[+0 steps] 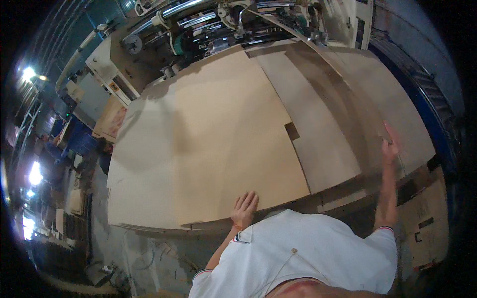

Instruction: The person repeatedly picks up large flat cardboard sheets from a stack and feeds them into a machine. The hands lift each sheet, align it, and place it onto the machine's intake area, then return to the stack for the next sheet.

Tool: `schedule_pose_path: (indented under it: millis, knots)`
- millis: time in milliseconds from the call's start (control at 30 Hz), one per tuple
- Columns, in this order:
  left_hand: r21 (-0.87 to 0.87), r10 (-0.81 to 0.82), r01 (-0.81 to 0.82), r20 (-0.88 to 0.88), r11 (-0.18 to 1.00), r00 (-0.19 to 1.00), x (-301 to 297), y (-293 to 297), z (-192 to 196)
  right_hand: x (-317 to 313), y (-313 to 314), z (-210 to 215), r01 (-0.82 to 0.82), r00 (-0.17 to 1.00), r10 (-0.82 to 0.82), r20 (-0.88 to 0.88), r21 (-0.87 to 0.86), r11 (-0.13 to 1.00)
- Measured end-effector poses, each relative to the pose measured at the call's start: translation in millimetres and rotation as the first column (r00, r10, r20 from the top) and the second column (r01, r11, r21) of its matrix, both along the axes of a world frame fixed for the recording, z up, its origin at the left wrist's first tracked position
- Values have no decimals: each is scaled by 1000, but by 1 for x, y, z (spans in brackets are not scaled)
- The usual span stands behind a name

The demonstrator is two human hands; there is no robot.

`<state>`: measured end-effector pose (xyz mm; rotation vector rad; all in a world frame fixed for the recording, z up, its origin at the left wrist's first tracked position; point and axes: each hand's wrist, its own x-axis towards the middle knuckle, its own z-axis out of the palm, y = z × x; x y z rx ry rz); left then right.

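Plainly, a broad tan cardboard sheet (233,134) lies flat across the middle of the pile, under the person's left hand.
Its right edge has a small square notch, and its near edge runs just in front of the person's white shirt (308,243); the left hand (244,208) rests there palm down, fingers extended and grasping nothing. Paler cardboard (141,164) shows along its left side, and a greyish sheet (303,104) along its right. Farther right, the right hand (391,143) is over the brownish boards, well apart from the tan sheet; whether it grips an edge, I cannot tell. Beyond the far edge stands a machine with metal rollers (198,30); more cardboard (425,223) sits at lower right, and grey floor (144,253) shows at lower left.
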<state>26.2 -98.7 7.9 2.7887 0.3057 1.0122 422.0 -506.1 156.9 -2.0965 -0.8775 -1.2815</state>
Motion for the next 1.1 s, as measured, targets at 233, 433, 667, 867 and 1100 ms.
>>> schedule_pose_path:
  millis: [233,433,667,867,1100]
  knots:
    - [17,-39,38,96,999,995,55,-22,47,22,-12,-86,86,938,10,-347,261,962]
    - [-48,-150,146,-93,988,984,40,1,46,17,-24,-102,246,833,-220,-507,-16,969]
    - [230,-87,123,-161,965,983,-1,122,8,-81,75,-74,-153,965,100,-241,-210,966]
    - [161,-96,132,-213,978,972,-11,148,-1,-84,104,-120,-331,934,267,-236,-296,896]
    - [14,-146,164,-391,986,909,-9,145,-5,-87,118,-158,-347,926,240,-290,-409,844]
